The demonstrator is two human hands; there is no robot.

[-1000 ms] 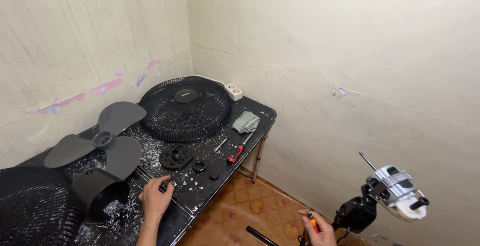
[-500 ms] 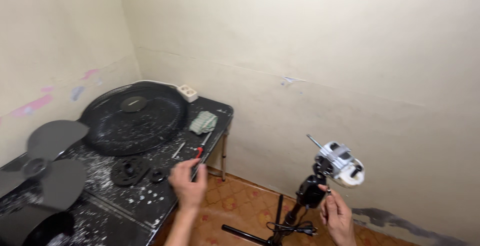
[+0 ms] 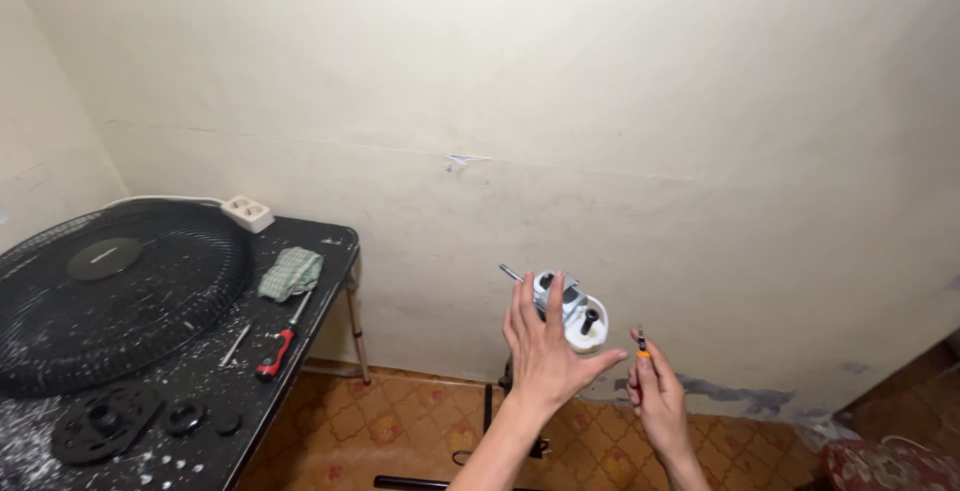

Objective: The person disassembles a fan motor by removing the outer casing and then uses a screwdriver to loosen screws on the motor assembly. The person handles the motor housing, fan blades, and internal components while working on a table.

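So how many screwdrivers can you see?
2. A red-handled screwdriver lies on the black table, near the green cloth. A small orange one is in the right hand. More may be out of view.

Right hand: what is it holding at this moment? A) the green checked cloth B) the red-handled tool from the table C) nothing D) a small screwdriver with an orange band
D. The right hand grips a small screwdriver with an orange band, its tip pointing up, beside the white fan motor that the left hand touches; the red-handled tool and the cloth lie on the black table.
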